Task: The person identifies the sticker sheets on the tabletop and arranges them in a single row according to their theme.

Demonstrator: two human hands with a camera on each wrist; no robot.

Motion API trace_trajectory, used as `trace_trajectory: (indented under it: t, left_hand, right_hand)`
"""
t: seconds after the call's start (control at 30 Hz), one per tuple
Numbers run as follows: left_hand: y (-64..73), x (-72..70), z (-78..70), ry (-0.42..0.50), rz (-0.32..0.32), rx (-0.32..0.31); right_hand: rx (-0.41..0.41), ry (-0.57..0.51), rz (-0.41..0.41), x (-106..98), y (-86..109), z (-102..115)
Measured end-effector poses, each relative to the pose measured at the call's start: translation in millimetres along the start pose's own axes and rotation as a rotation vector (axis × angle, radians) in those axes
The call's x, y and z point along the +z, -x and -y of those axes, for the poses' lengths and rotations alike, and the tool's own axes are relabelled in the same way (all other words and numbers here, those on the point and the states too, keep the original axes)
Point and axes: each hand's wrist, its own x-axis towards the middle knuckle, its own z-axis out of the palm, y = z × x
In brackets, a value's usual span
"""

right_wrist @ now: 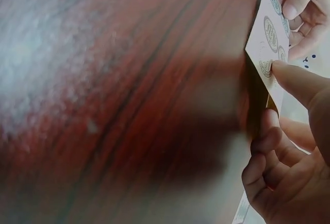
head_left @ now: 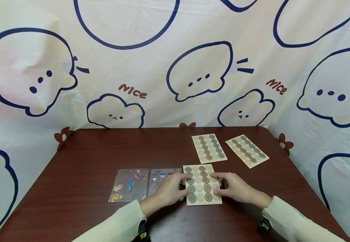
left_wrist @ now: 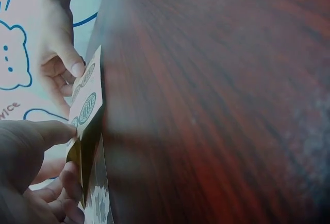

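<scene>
Now, at left, clear plastic sheets point(head_left: 139, 195) were seen on the counter point(head_left: 72, 201), partly masked by the left hand point(head_left: 169, 189), by which the left edge of a cream sticker sheet point(head_left: 203, 185) was pinched near the counter's middle. Just behind it a second sheet point(head_left: 209, 148) was laid out; next, the right edge was seen pinched in the right hand point(head_left: 234, 187), with a third sheet point(head_left: 247, 151) set farther back. Light, even pressure was called for from both hands, lest the paper be buckled.

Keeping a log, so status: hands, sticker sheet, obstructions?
Left hand, right hand: grip on opposite sides. Sticker sheet: printed side up. In the way: nothing but hands on it.
</scene>
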Motion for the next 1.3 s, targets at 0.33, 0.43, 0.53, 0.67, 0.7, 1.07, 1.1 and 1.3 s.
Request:
trace_trajectory:
  t: [0.33, 0.43, 0.53, 0.67, 0.7, 1.07, 1.1, 1.3]
  left_hand:
    - [-2.5, 4.2, -1.4, -0.133, 0.015, -0.003]
    - [-2.8, 4.4, -0.9, -0.161, 0.009, 0.004]
    - [-3.2, 3.8, -0.7, -0.185, 0.008, 0.008]
    - [-3.4, 3.2, -0.9, -0.197, 0.023, 0.001]
    - [-3.4, 3.3, -0.6, -0.203, 0.027, 0.004]
    - [-8.2, 3.1, 1.5, -0.246, 0.066, 0.039]
    - [-8.9, 2.5, 1.3, -0.254, 0.071, 0.051]
    - [-12.9, -1.0, -0.7, -0.296, 0.103, 0.105]
  right_hand:
    - [0.015, 0.007, 0.039, 2, -0.8, -3]
    - [0.008, 0.012, 0.038, 3, -1.4, -3]
    - [0.002, 0.02, 0.034, 3, -1.9, -3]
    - [0.005, 0.036, 0.03, 4, -2.5, -3]
    - [0.006, 0.042, 0.029, 4, -2.7, -3]
    - [0.012, 0.072, 0.028, 5, -5.1, -4]
    - [0.009, 0.076, 0.028, 5, -5.2, -4]
    - [0.011, 0.107, 0.026, 6, -5.1, -4]
